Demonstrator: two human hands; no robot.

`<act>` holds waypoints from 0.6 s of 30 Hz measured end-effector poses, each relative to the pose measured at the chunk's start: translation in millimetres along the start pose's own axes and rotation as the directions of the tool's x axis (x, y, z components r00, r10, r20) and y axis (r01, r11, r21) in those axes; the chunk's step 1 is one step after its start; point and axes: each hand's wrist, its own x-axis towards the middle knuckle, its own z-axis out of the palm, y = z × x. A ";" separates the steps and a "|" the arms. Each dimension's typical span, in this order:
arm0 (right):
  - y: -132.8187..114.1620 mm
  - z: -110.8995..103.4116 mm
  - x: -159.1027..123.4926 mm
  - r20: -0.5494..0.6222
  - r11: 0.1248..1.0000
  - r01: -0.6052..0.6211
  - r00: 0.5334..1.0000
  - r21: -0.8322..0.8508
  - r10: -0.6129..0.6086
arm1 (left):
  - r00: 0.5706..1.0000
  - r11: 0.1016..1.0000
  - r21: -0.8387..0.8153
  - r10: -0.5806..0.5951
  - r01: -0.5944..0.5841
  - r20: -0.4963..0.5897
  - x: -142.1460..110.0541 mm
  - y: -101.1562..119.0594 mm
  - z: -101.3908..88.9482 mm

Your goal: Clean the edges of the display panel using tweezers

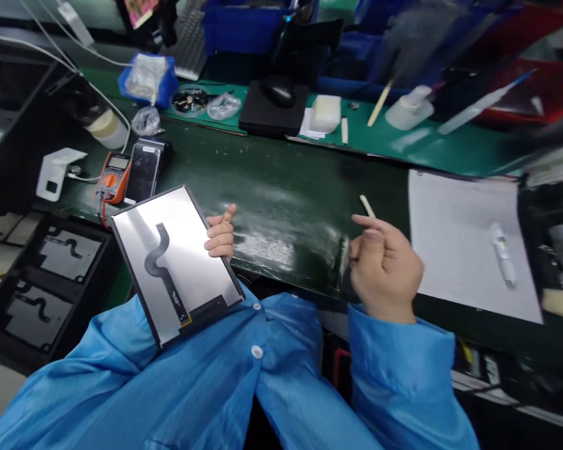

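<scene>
My left hand (220, 234) grips the right edge of a flat silver display panel (187, 250) with a black curved flex cable on its back. The panel is tilted up over my blue sleeve, near the front edge of the dark green bench (281, 181). My right hand (385, 269) hovers over the bench front with its fingers curled, pinching a thin pale stick (367, 205) that points up and away from me.
A white sheet (464, 231) with a white pen-like tool (503, 253) lies at right. An orange multimeter (114, 178) and a dark phone-like device (143, 172) sit at left. Black trays holding more panels (51, 275) stand lower left. Bottles, bags and blue bins line the back.
</scene>
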 end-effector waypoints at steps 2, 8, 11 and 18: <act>10.9 4.1 8.7 0.181 0.960 0.096 0.982 -0.263 -0.049 | 0.990 0.992 -0.016 0.121 -0.123 -0.072 -0.5 -2.9 4.8; 25.3 29.7 12.6 0.235 0.890 0.174 0.969 -0.421 -0.079 | 0.996 0.998 -0.027 0.052 -0.055 -0.077 -18.2 -0.8 22.0; 6.1 35.1 -11.0 0.161 0.957 0.140 0.982 -0.255 -0.101 | 0.998 1.000 -0.020 -0.006 0.004 -0.067 -26.2 6.3 20.9; -52.7 52.0 -93.0 0.778 0.735 -0.571 0.620 0.365 0.096 | 0.994 0.990 0.137 0.027 -0.012 -0.104 -0.8 1.8 -20.9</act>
